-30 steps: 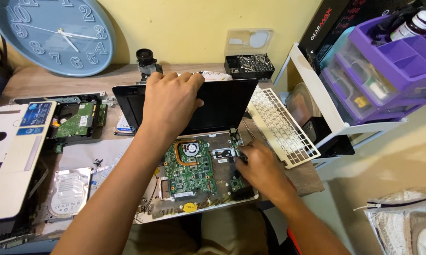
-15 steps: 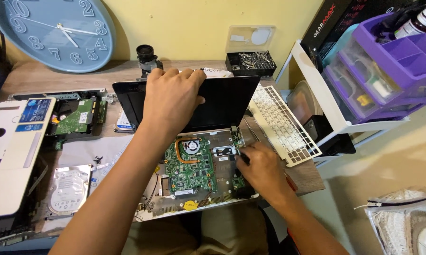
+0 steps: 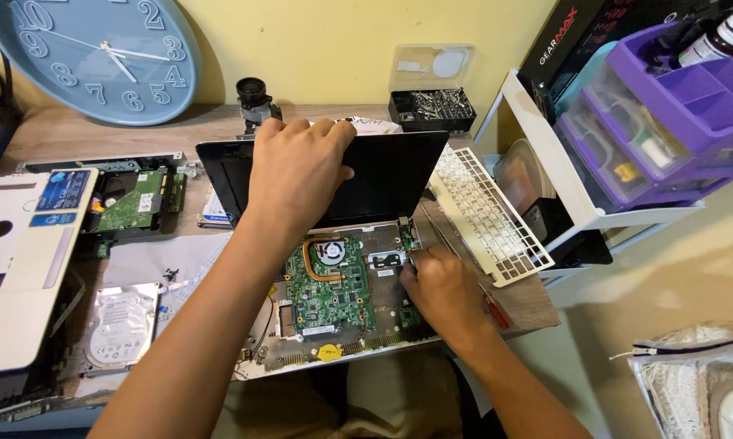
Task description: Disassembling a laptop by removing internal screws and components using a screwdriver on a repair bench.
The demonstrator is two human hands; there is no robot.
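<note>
On the table one opened laptop (image 3: pixel 334 301) lies with one green motherboard (image 3: pixel 330 289) bared; the left hand (image 3: pixel 297 175) grips its screen lid (image 3: pixel 382 183), the right hand (image 3: pixel 443 293), fingers curled, works beside one white keyboard frame (image 3: pixel 488 215).

An opened laptop (image 3: pixel 334 301) lies at the desk's (image 3: pixel 82 130) front edge; a keyboard frame (image 3: pixel 484 213) right, a hard drive (image 3: pixel 121 325) left, a clock (image 3: pixel 90 57) behind.
</note>
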